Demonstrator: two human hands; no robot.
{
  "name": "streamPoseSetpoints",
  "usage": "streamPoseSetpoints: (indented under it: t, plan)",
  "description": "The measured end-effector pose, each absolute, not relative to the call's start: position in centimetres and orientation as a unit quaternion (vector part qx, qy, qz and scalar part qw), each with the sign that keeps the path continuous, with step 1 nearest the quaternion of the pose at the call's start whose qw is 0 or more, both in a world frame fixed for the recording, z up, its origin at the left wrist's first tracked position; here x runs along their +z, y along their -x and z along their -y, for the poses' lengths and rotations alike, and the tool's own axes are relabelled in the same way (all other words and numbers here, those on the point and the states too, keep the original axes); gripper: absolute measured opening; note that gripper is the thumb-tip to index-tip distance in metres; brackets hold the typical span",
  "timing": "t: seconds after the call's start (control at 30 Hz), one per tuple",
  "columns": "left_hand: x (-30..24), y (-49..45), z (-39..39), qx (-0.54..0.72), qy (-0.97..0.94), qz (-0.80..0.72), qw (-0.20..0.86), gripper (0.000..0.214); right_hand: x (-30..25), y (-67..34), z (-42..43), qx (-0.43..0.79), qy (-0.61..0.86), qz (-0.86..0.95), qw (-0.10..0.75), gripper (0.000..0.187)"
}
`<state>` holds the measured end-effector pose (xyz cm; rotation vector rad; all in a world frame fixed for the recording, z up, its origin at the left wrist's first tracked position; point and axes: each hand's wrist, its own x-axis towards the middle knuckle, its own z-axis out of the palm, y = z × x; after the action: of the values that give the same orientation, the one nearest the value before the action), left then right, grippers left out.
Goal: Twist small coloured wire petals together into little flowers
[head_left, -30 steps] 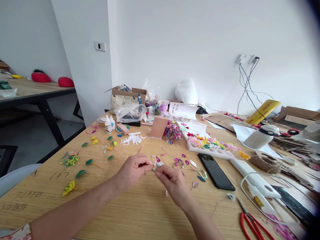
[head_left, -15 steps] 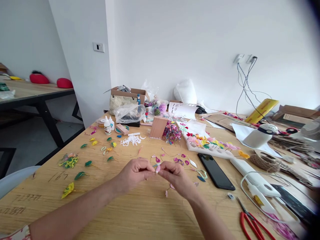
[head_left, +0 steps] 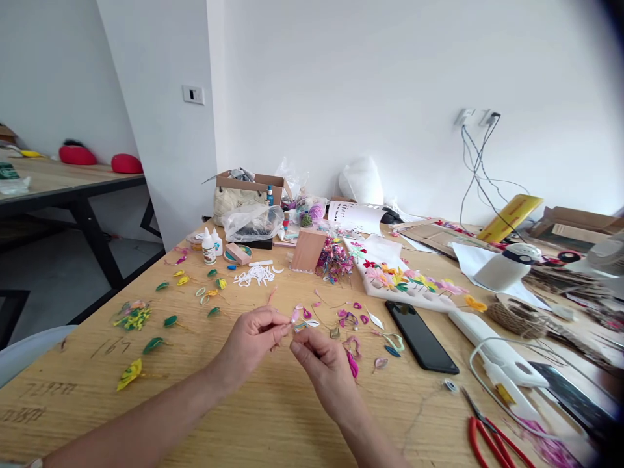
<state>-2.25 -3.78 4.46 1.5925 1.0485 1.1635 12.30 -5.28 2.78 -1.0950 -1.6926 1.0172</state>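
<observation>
Pale wood-grained tabletop (head_left: 234,429) is seen closest, with red-handled metal scissors (head_left: 494,439) laid at its near right corner. Over the middle, a small pink petal-shaped piece (head_left: 295,313) is held just clear of the wood, as far as can be judged. It is pinched between the thumb and forefinger of the left hand (head_left: 256,335), whose tips are brought together at its lower end; its upper part is left exposed beyond them. The right hand (head_left: 324,364) is placed just beside, with thumb and forefinger curled close to each other; whether anything thin is gripped there cannot be told.

By the right hand, a bright magenta looped petal (head_left: 351,364) is seen lying loose. To the left, a yellow leaf-shaped piece (head_left: 130,375) and a dark green leaf-shaped piece (head_left: 154,346), both on thin stems, are laid out apart. Farther off, multicoloured flowers (head_left: 416,279) are arranged along a white foam-like slab (head_left: 441,300), beyond a black smartphone (head_left: 422,336). Those flowers are judged to be made up already, while the piece in hand and the scattered petals appear not yet joined. Behind everything, a plain white wall (head_left: 341,84) is seen.
</observation>
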Motion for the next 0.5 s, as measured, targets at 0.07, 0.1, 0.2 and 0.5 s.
streamPoseSetpoints:
  t: [0.07, 0.1, 0.2, 0.5]
  plan:
    - [4.7, 2.3, 4.3, 0.472, -0.624, -0.409, 0.469, 0.017, 2.4, -12.3, 5.5, 0.481, 0.423, 0.627, 0.444, 0.024]
    - [4.8, 2.4, 4.6, 0.473, -0.62, -0.4, 0.482, 0.017, 2.2, -12.4, 5.7, 0.523, 0.412, 0.595, 0.451, 0.025]
    - [4.6, 2.6, 5.1, 0.474, -0.607, -0.37, 0.519, 0.015, 2.0, -12.5, 6.5, 0.637, 0.379, 0.498, 0.45, 0.028]
    - [4.0, 3.5, 4.9, 0.477, -0.595, -0.336, 0.553, 0.013, 2.5, -17.7, 5.0, 0.491, 0.489, 0.629, 0.352, 0.023]
